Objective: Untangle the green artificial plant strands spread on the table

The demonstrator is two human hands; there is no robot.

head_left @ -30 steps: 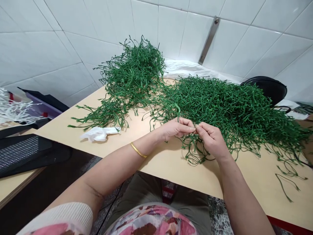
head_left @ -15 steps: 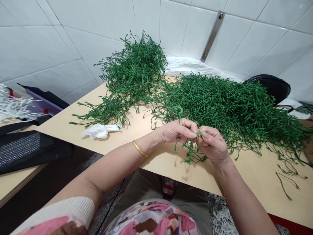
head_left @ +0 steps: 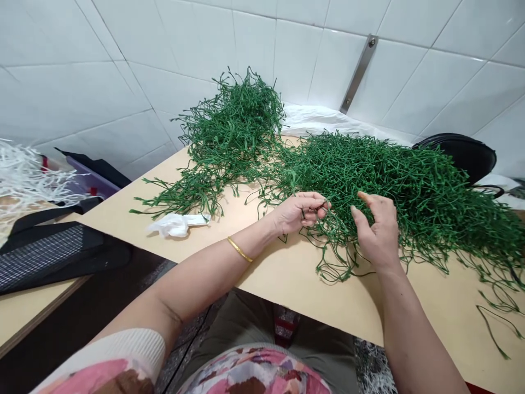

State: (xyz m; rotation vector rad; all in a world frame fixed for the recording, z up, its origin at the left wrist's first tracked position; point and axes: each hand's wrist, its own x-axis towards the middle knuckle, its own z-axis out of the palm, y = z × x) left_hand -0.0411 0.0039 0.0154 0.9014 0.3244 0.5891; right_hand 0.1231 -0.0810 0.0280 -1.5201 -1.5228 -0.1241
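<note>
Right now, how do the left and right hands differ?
The left hand is curled, pinching green wiry strands; the right hand is open, fingers apart. Only the left wears a gold bangle, at its wrist. Both are bare and among the strands.

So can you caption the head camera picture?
Left hand pinches green stems, right hand spread open among them, on a table.
</note>
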